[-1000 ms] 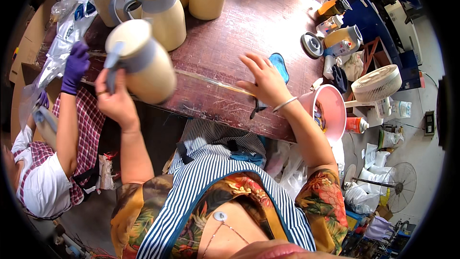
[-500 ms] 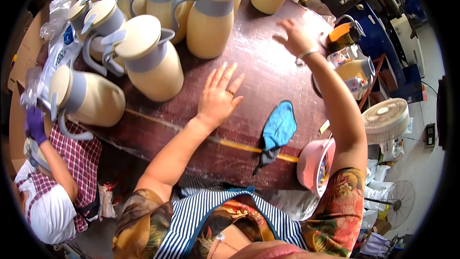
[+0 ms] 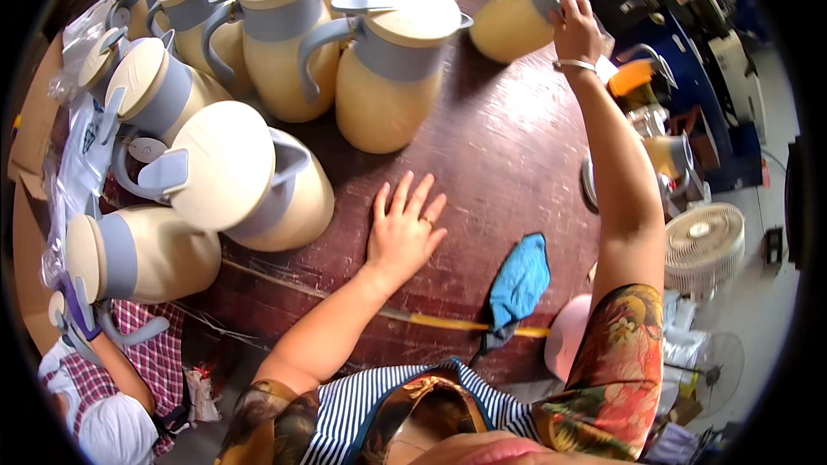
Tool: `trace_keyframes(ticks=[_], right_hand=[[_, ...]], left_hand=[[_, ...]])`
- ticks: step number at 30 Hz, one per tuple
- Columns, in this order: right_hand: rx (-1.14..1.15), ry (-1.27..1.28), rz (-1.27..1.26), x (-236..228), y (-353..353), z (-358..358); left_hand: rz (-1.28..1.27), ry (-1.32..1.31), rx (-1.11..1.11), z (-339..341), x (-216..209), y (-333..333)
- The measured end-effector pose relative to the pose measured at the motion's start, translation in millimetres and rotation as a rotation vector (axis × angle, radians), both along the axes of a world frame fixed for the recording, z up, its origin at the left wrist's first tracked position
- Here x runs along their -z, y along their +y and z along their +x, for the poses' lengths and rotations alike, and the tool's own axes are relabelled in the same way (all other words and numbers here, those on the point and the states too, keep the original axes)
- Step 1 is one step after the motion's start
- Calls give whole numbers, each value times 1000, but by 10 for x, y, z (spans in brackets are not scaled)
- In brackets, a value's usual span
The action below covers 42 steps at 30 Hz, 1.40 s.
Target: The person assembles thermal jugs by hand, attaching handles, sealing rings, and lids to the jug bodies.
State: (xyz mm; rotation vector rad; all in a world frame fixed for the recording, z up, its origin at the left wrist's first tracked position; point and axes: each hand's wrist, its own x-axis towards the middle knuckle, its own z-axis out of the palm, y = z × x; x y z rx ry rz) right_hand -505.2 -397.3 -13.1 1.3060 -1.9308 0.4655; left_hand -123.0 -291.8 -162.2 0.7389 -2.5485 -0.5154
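My right hand (image 3: 579,33) is stretched to the far right, its fingers closed at the grey collar of a lidless cream jug (image 3: 510,24). That jug leans to one side; its handle is hidden behind my hand. My left hand (image 3: 403,231) lies flat on the dark red table (image 3: 482,172), fingers spread, holding nothing. Nearest to it are a cream jug with a grey collar and lid (image 3: 392,77) and a large lidded jug (image 3: 297,198) on the left. A crumpled blue cloth (image 3: 519,280) lies to its right.
Several more lidded jugs crowd the far left. A co-worker's purple-gloved hand (image 3: 79,308) touches a jug (image 3: 164,258) at the left edge. On the right stand a pink bucket (image 3: 567,340) and a white fan (image 3: 705,245). Clear plastic bags (image 3: 73,164) line the left side.
My right hand has reached farther out and closed on the lidless jug, which now leans more. My left hand stays on the table. The co-worker's gloved hand has come to the left jug.
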Motion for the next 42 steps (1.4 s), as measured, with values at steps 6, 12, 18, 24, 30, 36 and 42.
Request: trace_keyframes(ticks=[6, 12, 18, 24, 30, 36, 42], right_hand=[[-541, -291, 134, -246, 2226, 1293], [-648, -370, 376, -652, 3493, 2345], [356, -330, 737, -420, 4674, 1702], [180, -596, 755, 721, 5408, 1176], [405, -380, 503, 357, 5675, 1205], [357, -548, 293, 426, 6015, 965], [-125, -1043, 113, -87, 5739, 1543]], left_hand=[[251, 956, -63, -136, -30, -105], [569, 888, 262, 559, -790, 399], [740, 655, 424, 1249, -954, 1578], [795, 819, 160, 1418, -1034, 2216], [815, 686, 277, 1257, -1010, 2525], [874, 668, 274, 1151, -1011, 2505], [1137, 721, 192, 1229, -1017, 2528]])
